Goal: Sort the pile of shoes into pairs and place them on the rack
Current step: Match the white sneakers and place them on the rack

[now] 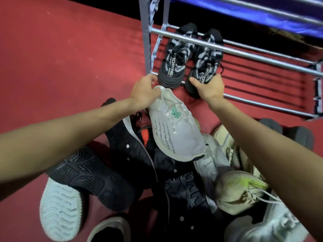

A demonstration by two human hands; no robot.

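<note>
My left hand [144, 90] grips the heel of a white sneaker [174, 130] with a green logo on its sole, held sole-up over the pile. My right hand [210, 88] grips the heel of the right black-and-grey sneaker [204, 63], which sits on the lowest tier of the metal shoe rack [253, 57]. Its matching left sneaker [174, 58] stands beside it on the same tier. The pile [174, 180] of black, white and beige shoes lies on the floor below my arms.
The red floor [70, 58] stretches to the left of the rack. The rack's upright post [146, 32] stands just beyond my left hand. Two grey shoes [288, 135] lie at the right of the pile. A blue surface [262, 13] is behind the rack.
</note>
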